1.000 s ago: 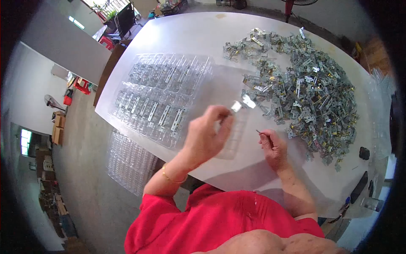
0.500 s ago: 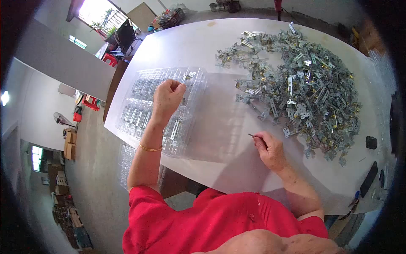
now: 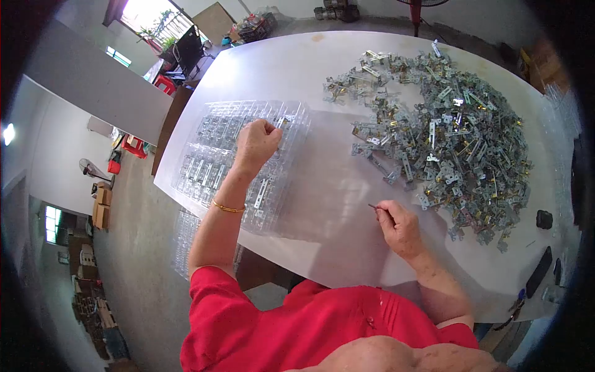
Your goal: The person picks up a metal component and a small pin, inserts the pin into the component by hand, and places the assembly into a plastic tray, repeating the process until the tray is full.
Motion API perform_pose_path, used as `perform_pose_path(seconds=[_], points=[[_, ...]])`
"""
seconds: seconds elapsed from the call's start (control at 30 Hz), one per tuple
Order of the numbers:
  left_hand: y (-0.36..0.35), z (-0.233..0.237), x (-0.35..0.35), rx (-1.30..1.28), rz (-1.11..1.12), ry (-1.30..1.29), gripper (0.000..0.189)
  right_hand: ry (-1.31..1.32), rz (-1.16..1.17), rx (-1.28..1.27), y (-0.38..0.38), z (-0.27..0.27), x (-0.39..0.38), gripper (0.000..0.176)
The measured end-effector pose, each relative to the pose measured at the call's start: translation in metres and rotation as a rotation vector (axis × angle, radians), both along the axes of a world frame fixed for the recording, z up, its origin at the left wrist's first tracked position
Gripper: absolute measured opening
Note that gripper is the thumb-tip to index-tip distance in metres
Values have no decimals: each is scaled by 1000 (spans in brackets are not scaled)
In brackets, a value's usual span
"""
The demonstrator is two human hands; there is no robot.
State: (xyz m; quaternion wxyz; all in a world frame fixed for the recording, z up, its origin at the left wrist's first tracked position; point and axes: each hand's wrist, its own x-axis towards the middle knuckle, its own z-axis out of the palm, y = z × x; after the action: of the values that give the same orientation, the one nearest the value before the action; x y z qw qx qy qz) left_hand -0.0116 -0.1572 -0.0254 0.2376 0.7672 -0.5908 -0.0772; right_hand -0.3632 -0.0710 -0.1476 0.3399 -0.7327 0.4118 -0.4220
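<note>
My left hand (image 3: 257,141) is closed in a fist over the clear plastic compartment tray (image 3: 204,155), pressing a metal bracket (image 3: 282,121) at the tray's right side. Several slots of the tray hold metal brackets. My right hand (image 3: 400,226) rests on the white table (image 3: 322,186), pinching a thin metal pin (image 3: 374,208) between its fingers. A large pile of metal brackets (image 3: 452,136) lies to the right, just beyond my right hand.
A stack of clear trays (image 3: 183,239) sits below the table's left edge. Dark small objects (image 3: 543,219) and a black bar (image 3: 538,273) lie at the right table edge. The floor drops away to the left.
My left hand carried a bracket from the table's middle to the tray and now stays over its right side. My right hand has kept its place with the pin.
</note>
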Motion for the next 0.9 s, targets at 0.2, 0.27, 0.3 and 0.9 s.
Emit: perform_pose_path(seconds=[0.2,0.27,0.3,0.9], points=[[-2,3,-6,30,-7,-75,29,16,2,-20,0,3,0,6],[-4,2,-7,43,-17,-108,28,14,-2,-31,0,3,0,5],[-5,1,-8,54,-23,-126,28,12,-4,-37,0,4,0,5],[-9,-7,-9,80,-45,-251,29,-1,-1,-10,0,1,-1,4]])
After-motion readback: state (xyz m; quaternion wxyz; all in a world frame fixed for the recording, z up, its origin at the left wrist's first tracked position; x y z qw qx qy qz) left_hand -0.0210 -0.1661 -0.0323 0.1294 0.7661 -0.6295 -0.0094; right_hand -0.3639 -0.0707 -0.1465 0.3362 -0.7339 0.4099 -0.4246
